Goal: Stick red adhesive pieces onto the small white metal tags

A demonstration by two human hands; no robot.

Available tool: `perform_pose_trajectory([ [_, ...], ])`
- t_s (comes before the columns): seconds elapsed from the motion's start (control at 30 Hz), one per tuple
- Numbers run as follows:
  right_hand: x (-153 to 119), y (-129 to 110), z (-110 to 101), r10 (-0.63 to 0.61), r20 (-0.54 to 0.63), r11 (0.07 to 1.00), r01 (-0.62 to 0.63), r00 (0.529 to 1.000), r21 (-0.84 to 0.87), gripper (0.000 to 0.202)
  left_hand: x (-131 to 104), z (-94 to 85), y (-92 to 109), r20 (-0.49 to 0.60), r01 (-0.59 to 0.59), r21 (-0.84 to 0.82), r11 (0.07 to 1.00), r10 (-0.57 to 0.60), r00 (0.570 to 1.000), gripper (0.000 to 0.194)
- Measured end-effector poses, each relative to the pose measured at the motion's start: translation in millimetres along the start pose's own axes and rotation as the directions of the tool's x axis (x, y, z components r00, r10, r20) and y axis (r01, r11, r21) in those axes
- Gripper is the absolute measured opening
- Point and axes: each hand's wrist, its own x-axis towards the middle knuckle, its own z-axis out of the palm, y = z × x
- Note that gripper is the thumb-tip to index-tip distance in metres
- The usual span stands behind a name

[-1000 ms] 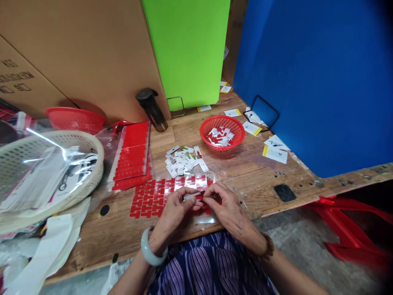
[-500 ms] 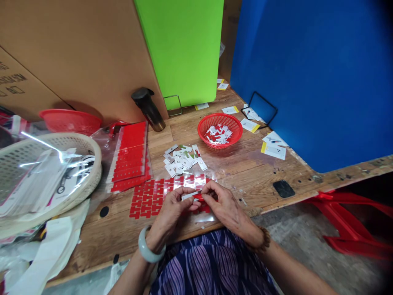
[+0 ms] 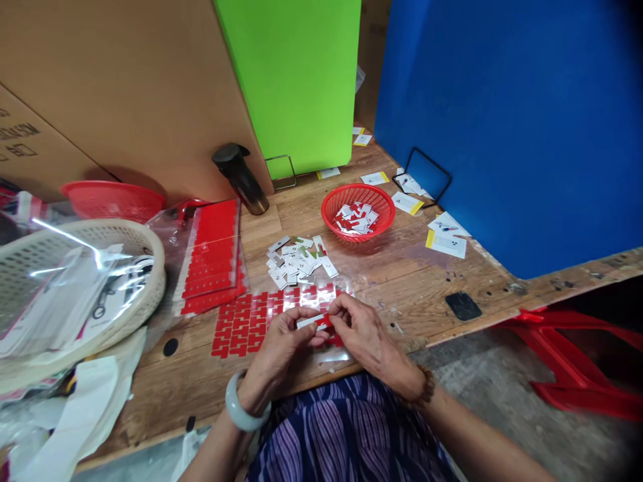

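Between thumb and fingers, my left hand [image 3: 282, 345] grips a small flat white piece [image 3: 307, 323]. A red sticker [image 3: 324, 321] lies over its right end, where the closed fingertips of my right hand [image 3: 369, 338] pinch it; the fingers partly hide it. Beneath both hands is a clear sheet with rows of red T-shaped stickers [image 3: 258, 314]. Just beyond it lies a loose pile of white and metallic pieces [image 3: 299, 261]. Farther back, a red basket [image 3: 329, 221] contains white pieces with red on them.
Stacked red sticker sheets [image 3: 213, 251] and a dark tumbler [image 3: 241, 177] stand to the left. A cream basket [image 3: 155, 268] under clear plastic fills the far left. Green [image 3: 296, 80] and blue [image 3: 502, 134] boards rise behind. Printed cards [image 3: 447, 244] lie by the blue board; a red stool [image 3: 567, 361] is below.
The red sticker now lies flatter across the white piece's right end, with my right fingertips still at it. Both hands stay nearly in place; the view has shifted slightly.
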Motion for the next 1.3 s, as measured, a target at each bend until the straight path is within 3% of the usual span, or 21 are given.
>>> perform_pose_trajectory([
  [0.43,0,7,6,-0.054,0.028,0.996,0.055,0.998,-0.071,0.012,-4,3.5,0,-0.078,-0.005,0.004,1.000,0.005,0.997,0.043],
  [0.77,0,5,7,-0.053,0.036,0.997,0.055,0.998,-0.059,0.011,2,-2.0,-5,-0.057,-0.021,-0.027,0.999,0.019,0.998,0.041],
  [0.93,3,9,1,0.008,-0.086,1.000,-0.010,0.996,-0.029,0.048,5,-5.7,-10,-0.030,-0.006,-0.034,0.999,0.005,1.000,0.036],
  [1.0,6,11,-5,0.031,-0.107,0.999,-0.033,0.994,-0.018,0.039,5,-6.9,-10,-0.042,0.006,-0.046,0.999,-0.008,0.999,0.035],
  [1.1,6,11,-11,0.116,0.001,0.991,-0.116,0.993,0.072,0.021,4,-7.8,-9,-0.055,0.010,-0.063,0.998,-0.013,0.998,0.036],
  [1.3,3,7,1,0.181,0.271,0.865,-0.284,0.945,0.413,0.019,2,-5.8,-7,0.011,0.005,-0.051,0.999,-0.005,1.000,0.036],
])
